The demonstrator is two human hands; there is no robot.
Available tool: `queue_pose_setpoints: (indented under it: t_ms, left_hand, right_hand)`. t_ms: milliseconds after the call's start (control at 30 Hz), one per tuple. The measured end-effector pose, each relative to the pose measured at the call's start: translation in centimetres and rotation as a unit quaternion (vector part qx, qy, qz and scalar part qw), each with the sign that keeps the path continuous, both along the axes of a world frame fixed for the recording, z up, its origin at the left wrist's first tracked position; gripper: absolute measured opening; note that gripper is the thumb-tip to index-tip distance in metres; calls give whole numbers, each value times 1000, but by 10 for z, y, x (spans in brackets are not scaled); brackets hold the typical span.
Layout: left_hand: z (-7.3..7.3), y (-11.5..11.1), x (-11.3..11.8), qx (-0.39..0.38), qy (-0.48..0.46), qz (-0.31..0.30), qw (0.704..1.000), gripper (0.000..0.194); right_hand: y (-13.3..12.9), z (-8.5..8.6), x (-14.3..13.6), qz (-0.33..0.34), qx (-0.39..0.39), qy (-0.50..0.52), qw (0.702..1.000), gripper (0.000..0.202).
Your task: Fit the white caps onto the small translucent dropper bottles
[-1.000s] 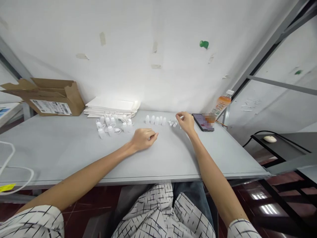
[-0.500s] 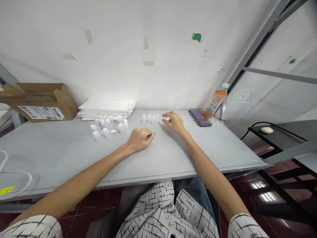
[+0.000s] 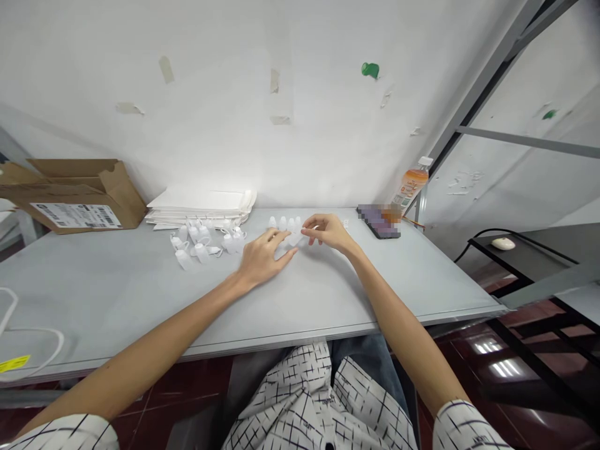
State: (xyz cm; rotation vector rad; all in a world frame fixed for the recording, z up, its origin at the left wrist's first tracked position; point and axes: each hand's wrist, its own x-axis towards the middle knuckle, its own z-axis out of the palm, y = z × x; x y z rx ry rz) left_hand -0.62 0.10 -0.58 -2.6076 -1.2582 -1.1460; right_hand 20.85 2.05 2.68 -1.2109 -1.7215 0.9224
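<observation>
My right hand [image 3: 328,231] pinches a small white plastic bottle [image 3: 295,238] between thumb and fingertips, tilted above the grey table. Just left of it, my left hand [image 3: 263,255] is open, its thumb and fingers spread toward the bottle. Behind the hands stands a row of similar small white bottles [image 3: 282,222], partly covered by my fingers. Left of my left hand is a loose group of white bottles with looped cap straps [image 3: 201,251], some upright and some leaning. Tiny white pieces [image 3: 345,224] lie beyond my right hand, too small to name.
A stack of white sheets [image 3: 197,206] and an open cardboard box [image 3: 79,197] stand at the back left. A phone [image 3: 375,220] and an orange drink bottle [image 3: 412,184] are at the back right. A white cable [image 3: 59,347] lies at the left edge of the table [image 3: 300,306].
My right hand has drawn a bottle from the row, moving slightly left and toward me. My left hand's fingers have opened from a closed pose toward the bottle.
</observation>
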Motion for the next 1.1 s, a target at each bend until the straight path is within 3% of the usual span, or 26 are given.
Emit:
queue_pose_setpoints:
  t_ms: [133, 300, 400, 500, 600, 667, 800, 967, 1100]
  left_hand:
    - [2, 2, -1, -70, 40, 3, 997, 39]
    - [1, 5, -2, -145, 58, -8, 988, 31]
    - [0, 5, -1, -162, 63, 1, 985, 31]
    - [0, 4, -1, -173, 59, 5, 983, 34]
    - [0, 3, -1, -180, 54, 2, 982, 36]
    - [-1, 2, -1, -184, 50, -4, 982, 36]
    - [-2, -1, 1, -210, 44, -16, 977, 35]
    - [0, 3, 6, -270, 35, -6, 962, 33]
    - [5, 13, 19, -325, 51, -14, 944, 22]
  right_hand:
    - [-5, -2, -12, 68, -33, 44, 996, 34]
    - [-7, -6, -22, 89, -49, 21, 995, 34]
    - [-2, -6, -16, 33, -4, -10, 999, 30]
    - [9, -7, 10, -89, 106, -71, 988, 23]
    - [17, -15, 51, -261, 180, -191, 929, 14]
    - [17, -22, 77, -319, 180, -261, 893, 13]
    - [11, -36, 99, -327, 122, -346, 871, 19]
    - [11, -44, 85, -330, 66, -413, 846, 20]
    - [14, -50, 81, -321, 89, -443, 832, 21]
